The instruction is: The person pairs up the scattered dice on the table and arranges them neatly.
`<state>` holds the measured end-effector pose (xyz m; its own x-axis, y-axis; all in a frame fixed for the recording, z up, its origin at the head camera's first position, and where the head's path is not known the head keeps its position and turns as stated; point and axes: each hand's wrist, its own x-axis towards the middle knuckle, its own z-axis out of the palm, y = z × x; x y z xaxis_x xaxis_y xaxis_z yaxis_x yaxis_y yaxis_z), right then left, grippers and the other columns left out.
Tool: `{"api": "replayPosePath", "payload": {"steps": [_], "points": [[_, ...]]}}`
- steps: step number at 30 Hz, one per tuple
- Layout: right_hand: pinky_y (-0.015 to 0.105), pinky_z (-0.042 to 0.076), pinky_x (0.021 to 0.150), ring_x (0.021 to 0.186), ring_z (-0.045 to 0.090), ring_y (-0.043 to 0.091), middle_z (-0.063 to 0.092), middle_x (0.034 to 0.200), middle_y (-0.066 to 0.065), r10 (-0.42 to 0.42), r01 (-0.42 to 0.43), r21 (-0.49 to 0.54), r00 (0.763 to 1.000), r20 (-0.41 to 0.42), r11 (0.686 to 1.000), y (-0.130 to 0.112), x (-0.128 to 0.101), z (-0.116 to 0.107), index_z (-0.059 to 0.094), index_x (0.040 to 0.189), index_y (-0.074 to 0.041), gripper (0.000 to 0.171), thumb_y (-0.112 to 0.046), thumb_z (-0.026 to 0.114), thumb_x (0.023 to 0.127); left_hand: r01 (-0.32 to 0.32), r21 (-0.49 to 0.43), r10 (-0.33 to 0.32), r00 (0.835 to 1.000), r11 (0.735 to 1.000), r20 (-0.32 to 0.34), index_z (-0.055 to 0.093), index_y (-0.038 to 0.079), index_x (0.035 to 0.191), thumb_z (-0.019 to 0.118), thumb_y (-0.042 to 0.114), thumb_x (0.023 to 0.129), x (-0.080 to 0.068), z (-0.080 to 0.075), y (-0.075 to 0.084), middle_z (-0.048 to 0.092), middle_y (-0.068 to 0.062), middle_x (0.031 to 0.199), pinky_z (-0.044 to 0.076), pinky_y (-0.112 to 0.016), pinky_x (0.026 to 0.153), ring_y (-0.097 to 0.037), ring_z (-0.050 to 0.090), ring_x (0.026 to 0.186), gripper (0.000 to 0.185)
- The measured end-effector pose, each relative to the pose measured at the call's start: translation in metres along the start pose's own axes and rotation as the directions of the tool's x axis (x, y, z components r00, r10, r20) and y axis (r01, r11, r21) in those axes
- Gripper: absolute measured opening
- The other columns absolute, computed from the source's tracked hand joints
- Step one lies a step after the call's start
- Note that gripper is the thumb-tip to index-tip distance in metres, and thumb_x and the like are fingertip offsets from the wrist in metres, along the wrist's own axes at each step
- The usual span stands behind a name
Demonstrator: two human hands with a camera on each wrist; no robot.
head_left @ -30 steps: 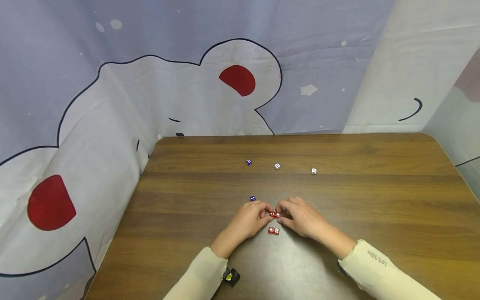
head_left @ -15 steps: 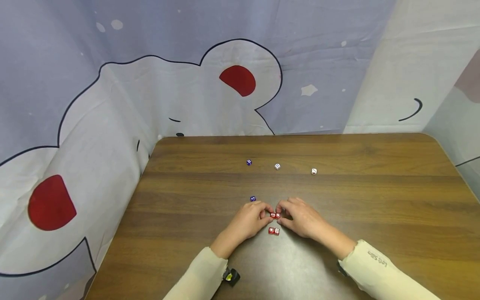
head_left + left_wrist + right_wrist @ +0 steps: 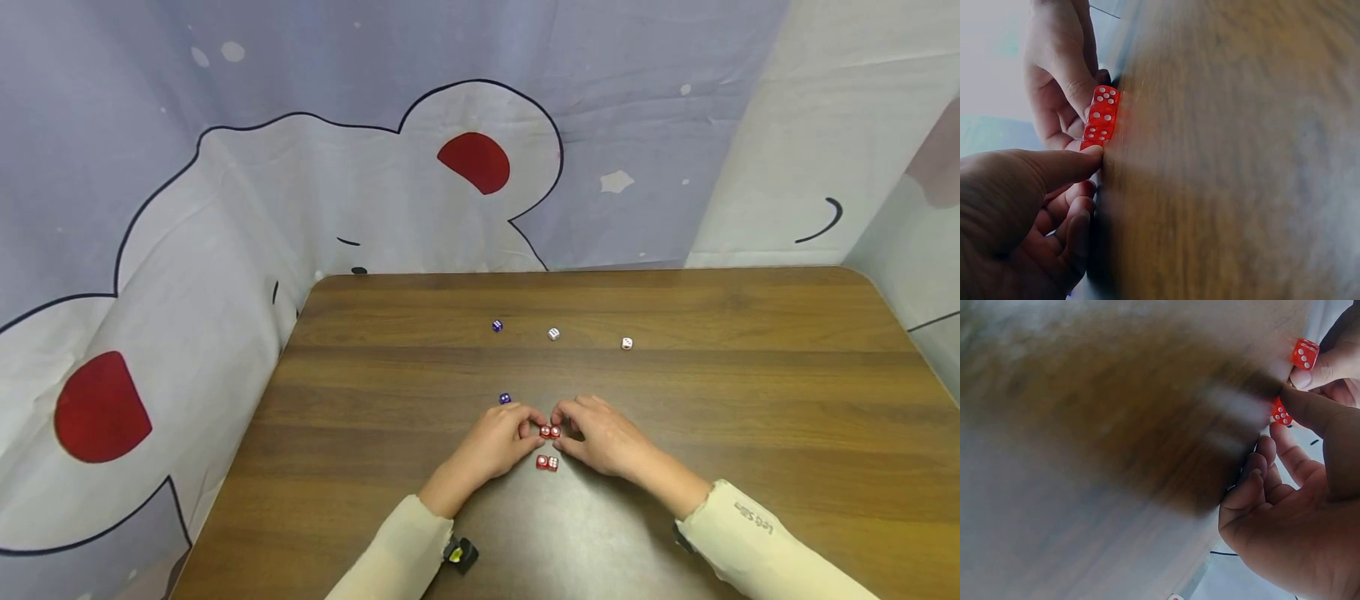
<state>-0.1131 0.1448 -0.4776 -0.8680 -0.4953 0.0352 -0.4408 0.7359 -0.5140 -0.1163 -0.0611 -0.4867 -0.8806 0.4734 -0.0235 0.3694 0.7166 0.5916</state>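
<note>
Two red dice touch side by side on the wooden table [image 3: 675, 400], a left die [image 3: 545, 431] and a right die [image 3: 556, 432]. My left hand [image 3: 491, 440] pinches the left one between thumb and forefinger. From the other side, my right hand [image 3: 603, 437] has thumb and forefinger around the right one. In the right wrist view a red die [image 3: 1282, 413] sits between thumb and forefinger. Just nearer me lies a second touching red pair, a left die [image 3: 542, 462] and a right die [image 3: 553, 463]. The left wrist view has red dice [image 3: 1103, 105] overlapping in a column.
A blue die [image 3: 505, 398] lies just beyond my left hand. Farther back stand another blue die [image 3: 497, 326], a white die [image 3: 553, 334] and a second white die [image 3: 627, 343]. A printed curtain [image 3: 360, 183] hangs behind the table's far edge.
</note>
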Motion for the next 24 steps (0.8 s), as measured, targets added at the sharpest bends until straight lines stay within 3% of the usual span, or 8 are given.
{"api": "replayPosePath", "payload": {"steps": [15, 24], "points": [[0.031, 0.041, 0.070, 0.081, 0.047, 0.012, 0.052, 0.082, -0.005, 0.003, -0.003, 0.007, 1.000, 0.006, 1.000, 0.0005, 0.0008, 0.0003, 0.064, 0.097, -0.018, 0.020, -0.017, 0.080, 0.084, 0.038, -0.021, -0.037, 0.999, 0.999, 0.037, 0.072, 0.014, 0.110, 0.077, 0.022, 0.092, -0.0024, -0.0034, -0.0042, 0.053, 0.012, 0.076, 0.041, -0.021, 0.067, -0.004, 0.047, 0.070, 0.021], [0.031, 0.041, 0.071, 0.082, 0.047, 0.012, 0.052, 0.083, -0.006, -0.004, 0.004, 0.010, 1.000, 0.010, 1.000, 0.0001, 0.0006, -0.0008, 0.063, 0.095, -0.020, 0.020, -0.017, 0.080, 0.085, 0.022, -0.037, -0.022, 1.000, 0.999, 0.012, 0.071, 0.012, 0.108, 0.077, 0.020, 0.091, -0.0074, -0.0087, -0.0095, 0.053, 0.010, 0.077, 0.042, -0.020, 0.065, -0.002, 0.048, 0.068, 0.020]]}}
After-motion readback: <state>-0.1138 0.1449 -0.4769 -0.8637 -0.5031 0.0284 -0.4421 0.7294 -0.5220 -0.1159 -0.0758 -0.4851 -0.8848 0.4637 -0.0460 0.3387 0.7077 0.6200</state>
